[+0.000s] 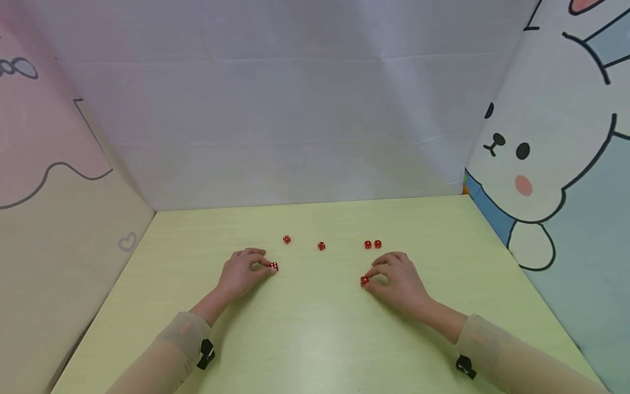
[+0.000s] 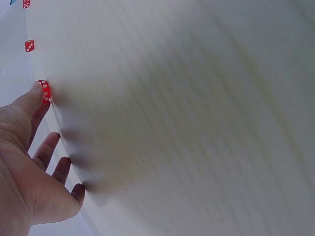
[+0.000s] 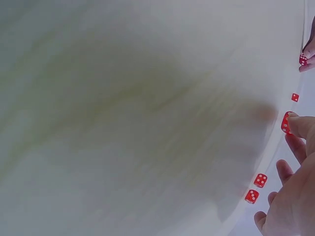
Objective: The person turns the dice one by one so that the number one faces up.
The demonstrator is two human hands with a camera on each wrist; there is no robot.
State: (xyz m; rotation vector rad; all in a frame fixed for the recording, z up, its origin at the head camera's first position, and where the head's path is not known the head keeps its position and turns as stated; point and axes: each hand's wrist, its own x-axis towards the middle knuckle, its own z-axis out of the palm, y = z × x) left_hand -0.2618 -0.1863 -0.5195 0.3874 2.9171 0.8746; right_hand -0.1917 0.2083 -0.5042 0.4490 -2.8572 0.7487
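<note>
My left hand pinches a red die between thumb and forefinger, low over the table; in the left wrist view the held die shows white pips, and the other fingers are spread apart. On the right, my right hand pinches another red die by thumb and fingertips, also visible in the right wrist view. Beyond the hands lie a die at left, one near the middle, and a pair at right, one die close beside the other.
The pale yellow table ends at a white cloth wall behind. Printed panels flank it, a pink and cream one at left and a rabbit-patterned one at right. Black clips sit at the sleeve cuffs.
</note>
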